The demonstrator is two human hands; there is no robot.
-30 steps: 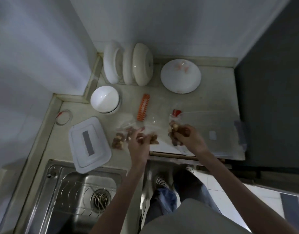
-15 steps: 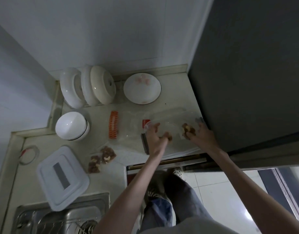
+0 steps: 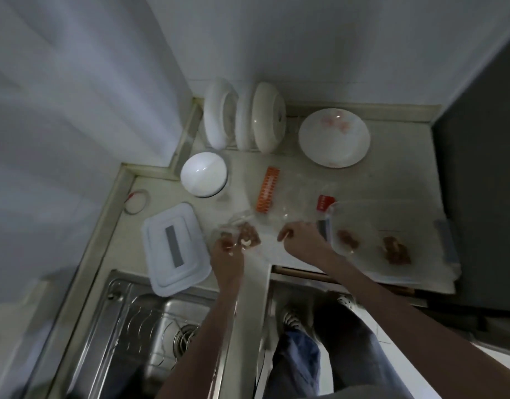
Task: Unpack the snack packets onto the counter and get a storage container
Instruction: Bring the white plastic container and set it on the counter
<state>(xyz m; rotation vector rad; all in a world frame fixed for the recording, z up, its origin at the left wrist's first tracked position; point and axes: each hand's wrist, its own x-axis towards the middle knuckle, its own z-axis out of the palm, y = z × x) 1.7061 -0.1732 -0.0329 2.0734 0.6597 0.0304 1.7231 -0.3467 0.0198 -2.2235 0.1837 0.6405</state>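
A clear storage container [image 3: 415,214] sits on the counter at the right with two snack packets [image 3: 347,239] of brown nuts lying inside it. Its white lid [image 3: 174,249] lies flat near the sink. Left of the container, a small pile of snack packets [image 3: 248,236] rests on the counter by a crumpled clear bag [image 3: 294,197]. My left hand [image 3: 228,253] grips a packet at the near edge of that pile. My right hand [image 3: 304,240] hovers just left of the container's rim, fingers loosely curled toward the pile, with nothing seen in it.
A white bowl [image 3: 203,174], upright dishes in a rack [image 3: 245,118] and a flat plate [image 3: 334,138] stand at the back. An orange strip [image 3: 267,190] and a red label [image 3: 324,203] lie mid-counter. The steel sink [image 3: 150,335] is at front left, a dark appliance [image 3: 478,168] at the right.
Both hands were over the container half a second ago with packets. Now two packets lie inside it, my left hand is back on the pile and my right hand has moved left.
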